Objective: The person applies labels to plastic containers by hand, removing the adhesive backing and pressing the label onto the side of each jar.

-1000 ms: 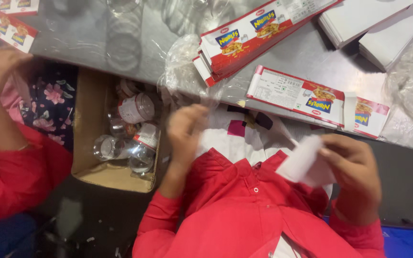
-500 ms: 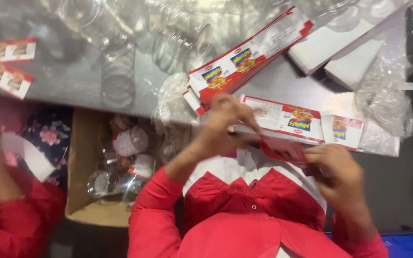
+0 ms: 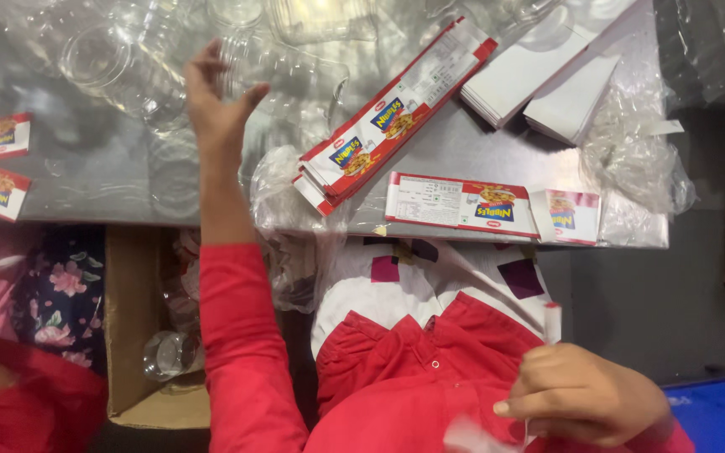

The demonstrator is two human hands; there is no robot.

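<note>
Head view: left hand [image 3: 216, 109] stretched out over the steel table [image 3: 86, 180], fingers spread wide, nothing held, just short of a clear plastic jar [image 3: 283, 71] lying beyond the fingertips. Probably light, thin-walled, slick and easily dented; best taken around the body with a loose wrap, not pinched at the rim. More clear jars [image 3: 102, 63] just left of that open hand. Right hand [image 3: 581, 398] low by the lap, closed on a folded red-and-white label [image 3: 551, 323] standing up from the fist. Loose stack of flat printed labels [image 3: 396, 117] to the right of the reaching hand. Cardboard box [image 3: 140, 335] below the forearm.
</note>
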